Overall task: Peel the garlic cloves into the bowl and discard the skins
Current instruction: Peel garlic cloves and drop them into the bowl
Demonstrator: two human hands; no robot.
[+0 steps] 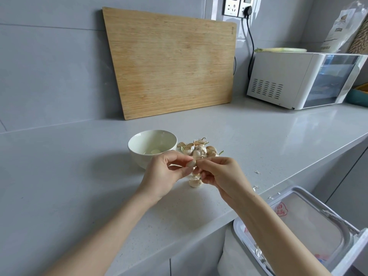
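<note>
A pale bowl point(139, 154) stands on the grey counter with one peeled clove point(155, 151) inside. Just right of it lies a pile of unpeeled garlic cloves point(201, 149). In front of the bowl, above the counter, my left hand point(163, 174) pinches a garlic clove point(191, 163) between thumb and fingers. My right hand point(217, 172) pinches the same clove's skin from the right. Under my hands lie another clove point(194, 183) and some loose skin.
A wooden cutting board point(171, 62) leans on the back wall. A white microwave point(298, 78) stands at the right. An open lined bin point(294, 226) sits below the counter edge at lower right. Skin scraps point(257, 172) lie near the edge.
</note>
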